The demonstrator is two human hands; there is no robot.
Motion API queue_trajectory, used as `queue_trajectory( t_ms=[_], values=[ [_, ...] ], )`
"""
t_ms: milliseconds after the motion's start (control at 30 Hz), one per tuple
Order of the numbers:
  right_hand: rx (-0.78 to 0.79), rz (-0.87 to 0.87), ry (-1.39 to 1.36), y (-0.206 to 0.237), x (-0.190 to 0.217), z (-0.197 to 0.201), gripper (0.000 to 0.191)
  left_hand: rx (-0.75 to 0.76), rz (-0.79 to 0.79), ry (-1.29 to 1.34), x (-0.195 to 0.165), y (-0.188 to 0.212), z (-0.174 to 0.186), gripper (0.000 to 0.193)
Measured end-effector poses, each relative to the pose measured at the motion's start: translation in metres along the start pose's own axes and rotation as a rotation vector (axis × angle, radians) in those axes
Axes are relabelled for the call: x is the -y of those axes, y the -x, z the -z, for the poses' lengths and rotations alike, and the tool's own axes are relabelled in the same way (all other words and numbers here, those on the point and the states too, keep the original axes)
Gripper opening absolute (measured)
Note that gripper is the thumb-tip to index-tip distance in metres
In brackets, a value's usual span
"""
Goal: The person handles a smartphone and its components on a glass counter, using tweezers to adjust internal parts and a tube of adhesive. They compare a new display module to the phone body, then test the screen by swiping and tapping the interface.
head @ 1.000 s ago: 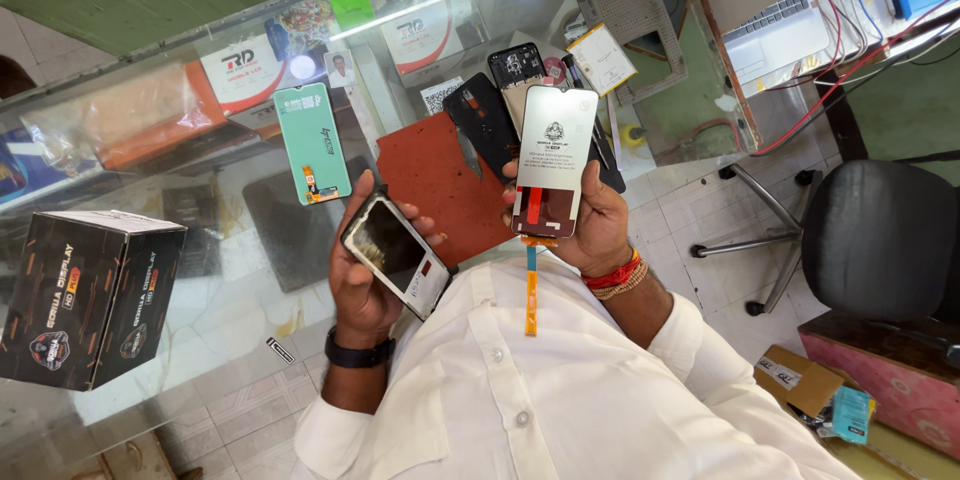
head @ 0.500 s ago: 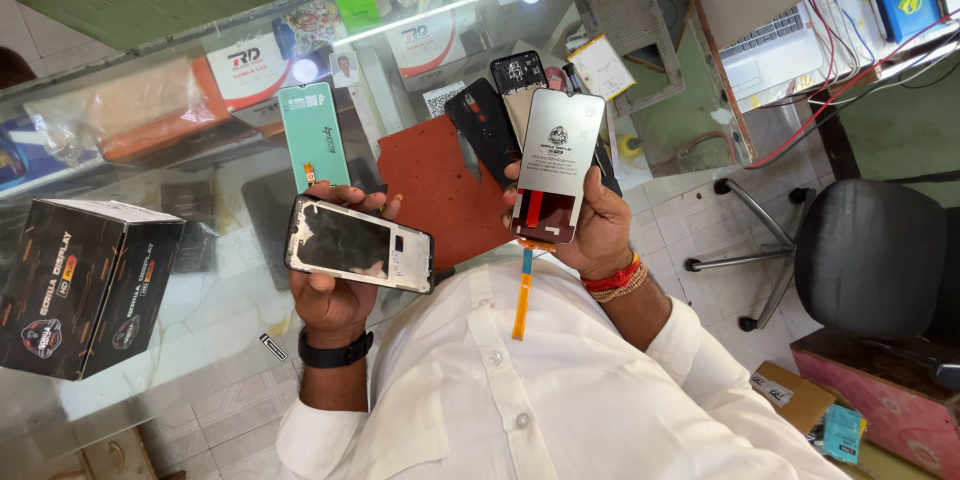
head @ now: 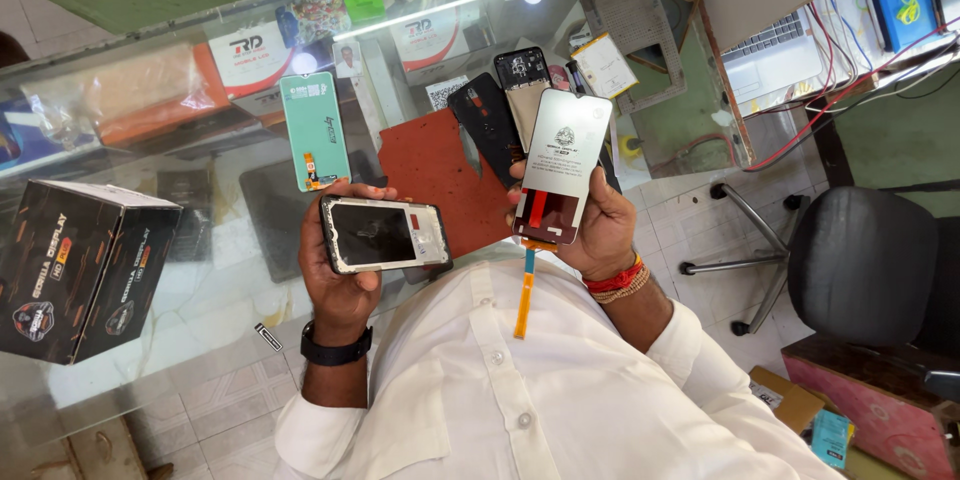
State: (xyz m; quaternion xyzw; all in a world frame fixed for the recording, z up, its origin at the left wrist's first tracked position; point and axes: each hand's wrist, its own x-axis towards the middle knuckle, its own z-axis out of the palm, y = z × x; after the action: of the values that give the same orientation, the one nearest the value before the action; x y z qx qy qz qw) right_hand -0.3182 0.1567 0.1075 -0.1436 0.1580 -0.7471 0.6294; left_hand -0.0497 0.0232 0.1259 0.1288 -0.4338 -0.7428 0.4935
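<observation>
The left hand (head: 338,260) is curled around a phone frame (head: 384,235), fingers wrapped over its left end and thumb along the lower edge, so the frame lies sideways and juts out to the right of the palm. Its open face, dark with a pale border, is turned up toward the camera. A black watch (head: 335,348) sits on that wrist.

The right hand (head: 598,230) grips a replacement display panel (head: 560,168) upright, thumb pressed on its left edge and fingers behind; the grey back of the panel faces the camera, and an orange flex ribbon (head: 524,295) hangs down from its lower end over the white shirt (head: 540,380). Red and gold bangles (head: 616,280) ring this wrist.

The two hands are near each other, apart, above a red mat (head: 435,175) on the glass counter (head: 210,270). Beyond the panel lie dark phone back covers (head: 490,125). A teal display panel (head: 315,130) rests left of the mat, and a black box (head: 85,265) stands at the counter's far left.
</observation>
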Motion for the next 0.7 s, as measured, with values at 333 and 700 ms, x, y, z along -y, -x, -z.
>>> queue_trajectory(
  t_ms=[333,700],
  values=[
    [-0.047,0.001,0.012,0.003,-0.001,0.0054,0.068,0.016,-0.005,0.027,0.003,0.0017,-0.0014,0.095],
    [-0.029,0.043,0.015,-0.0033,0.0036,0.0008,0.069,0.045,-0.012,0.012,0.0026,0.0004,0.0013,0.092]
  ],
)
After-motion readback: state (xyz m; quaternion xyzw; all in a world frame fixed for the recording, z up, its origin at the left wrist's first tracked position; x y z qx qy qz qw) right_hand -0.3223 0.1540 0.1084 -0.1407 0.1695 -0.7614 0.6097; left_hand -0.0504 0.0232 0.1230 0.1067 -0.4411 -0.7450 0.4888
